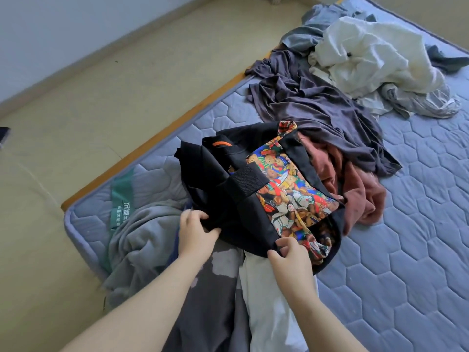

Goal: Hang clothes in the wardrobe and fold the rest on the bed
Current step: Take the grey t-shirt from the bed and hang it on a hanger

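A black jacket (pixel 215 174) with a colourful bear-print panel (pixel 284 189) lies bunched near the bed's front left corner. My left hand (pixel 195 232) grips its near left edge. My right hand (pixel 289 257) pinches its near hem, thumb and fingers curled round the black cloth. A rust-red garment (pixel 355 186) lies right of the jacket, partly under it. Behind it spreads a dark purple-grey garment (pixel 317 105). At the far end sits a heap of white clothes (pixel 370 57) on a grey-blue garment (pixel 304 34).
The bare quilted blue mattress (pixel 418 224) fills the right side. A grey garment (pixel 142 237) hangs over its near left corner. A dark grey patterned piece (pixel 210 301) and a white piece (pixel 269 301) lie under my arms. A beige floor (pixel 101 97) lies left.
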`<state>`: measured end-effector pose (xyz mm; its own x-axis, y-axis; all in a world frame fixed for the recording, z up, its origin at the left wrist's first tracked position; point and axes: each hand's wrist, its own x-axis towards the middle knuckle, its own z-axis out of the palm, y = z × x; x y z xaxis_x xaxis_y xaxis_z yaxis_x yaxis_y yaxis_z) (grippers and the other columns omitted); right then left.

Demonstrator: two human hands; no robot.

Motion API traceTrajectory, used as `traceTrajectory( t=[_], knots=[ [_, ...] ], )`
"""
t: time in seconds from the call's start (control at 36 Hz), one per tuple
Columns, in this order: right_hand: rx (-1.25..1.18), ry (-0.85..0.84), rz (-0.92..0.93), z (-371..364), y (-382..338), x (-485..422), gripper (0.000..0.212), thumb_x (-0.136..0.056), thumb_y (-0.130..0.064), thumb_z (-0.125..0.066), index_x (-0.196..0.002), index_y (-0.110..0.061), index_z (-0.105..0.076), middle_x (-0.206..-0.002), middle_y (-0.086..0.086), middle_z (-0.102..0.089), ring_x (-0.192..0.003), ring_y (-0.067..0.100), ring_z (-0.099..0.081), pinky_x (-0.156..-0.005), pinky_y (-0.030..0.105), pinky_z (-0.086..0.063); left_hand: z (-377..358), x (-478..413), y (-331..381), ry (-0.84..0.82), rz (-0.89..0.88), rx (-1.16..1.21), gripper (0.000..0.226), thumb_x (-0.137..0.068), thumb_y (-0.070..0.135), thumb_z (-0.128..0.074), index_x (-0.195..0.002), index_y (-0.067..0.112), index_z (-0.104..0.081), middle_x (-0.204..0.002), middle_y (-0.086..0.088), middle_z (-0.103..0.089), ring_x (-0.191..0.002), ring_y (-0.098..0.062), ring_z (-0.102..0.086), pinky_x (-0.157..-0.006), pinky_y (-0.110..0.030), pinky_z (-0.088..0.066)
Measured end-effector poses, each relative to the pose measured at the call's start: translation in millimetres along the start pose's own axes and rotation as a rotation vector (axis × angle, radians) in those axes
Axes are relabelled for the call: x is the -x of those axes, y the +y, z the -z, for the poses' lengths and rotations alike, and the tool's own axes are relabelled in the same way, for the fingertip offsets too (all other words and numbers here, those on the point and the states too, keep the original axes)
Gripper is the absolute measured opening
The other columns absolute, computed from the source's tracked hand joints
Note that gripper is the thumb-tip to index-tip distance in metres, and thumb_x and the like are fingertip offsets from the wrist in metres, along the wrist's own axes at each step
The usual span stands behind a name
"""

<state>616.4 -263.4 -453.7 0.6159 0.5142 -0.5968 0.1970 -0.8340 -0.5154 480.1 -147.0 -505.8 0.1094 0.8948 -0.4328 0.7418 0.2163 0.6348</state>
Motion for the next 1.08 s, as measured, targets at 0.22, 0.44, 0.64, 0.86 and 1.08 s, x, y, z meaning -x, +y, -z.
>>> traceTrajectory(
  t=[0.22,0.44,0.64,0.86,1.08],
  knots=[
    [-0.053,-0.028,-0.004,-9.5,2.8,7.5,0.029,-0.088,-0.017,-0.052,-0.117,-0.019,-0.052,-0.112,0.0,-0.05,-0.109,0.019,-0.048,-0.092,0.04,-0.047,2.6,16.3,-22.3,-0.148,0.435,0.163,0.067,-0.085,0.015,-0.058,-0.142,0.025,-0.024,-0.122,-0.008,-0.051,-0.087,-0.031,-0.062,-0.065,-0.042,-0.056],
    [-0.086,-0.026,0.021,-4.8,-1.3,18.0,0.033,-0.089,-0.014,-0.049,-0.122,-0.018,-0.051,-0.126,0.003,-0.049,-0.104,0.015,-0.049,-0.089,0.034,-0.047,18.5,30.9,-9.4,0.057,0.037,-0.183,0.018,-0.094,0.023,-0.051,-0.076,0.019,-0.051,-0.098,0.006,-0.048,-0.07,-0.017,-0.061,-0.041,-0.029,-0.049],
    [-0.119,-0.047,0.059,6.6,-11.5,44.7,0.034,-0.088,-0.014,-0.047,-0.121,-0.021,-0.05,-0.125,0.002,-0.049,-0.107,0.021,-0.055,-0.087,0.036,-0.05,44.1,50.9,14.8,0.159,-0.333,-0.435,0.025,-0.094,0.028,-0.05,-0.072,0.016,-0.052,-0.083,0.002,-0.059,-0.085,-0.017,-0.054,-0.056,-0.022,-0.029],
    [-0.144,-0.106,0.099,19.4,-22.2,87.4,0.032,-0.091,-0.019,-0.048,-0.123,-0.019,-0.049,-0.119,-0.001,-0.055,-0.106,0.02,-0.056,-0.083,0.031,-0.046,68.3,66.2,42.4,-0.097,-0.097,-0.043,0.02,-0.096,0.015,-0.043,-0.085,0.014,-0.059,-0.085,0.003,-0.059,-0.074,-0.018,-0.054,-0.056,-0.026,-0.043],
    [-0.143,-0.131,0.059,-1.2,-6.5,89.7,0.03,-0.091,-0.019,-0.047,-0.12,-0.017,-0.05,-0.113,0.001,-0.056,-0.095,0.015,-0.054,-0.068,0.024,-0.043,47.0,78.8,-6.7,-0.248,0.163,-0.045,0.024,-0.091,0.017,-0.05,-0.114,0.019,-0.054,-0.119,-0.006,-0.054,-0.098,-0.027,-0.059,-0.075,-0.031,-0.05]
  ],
)
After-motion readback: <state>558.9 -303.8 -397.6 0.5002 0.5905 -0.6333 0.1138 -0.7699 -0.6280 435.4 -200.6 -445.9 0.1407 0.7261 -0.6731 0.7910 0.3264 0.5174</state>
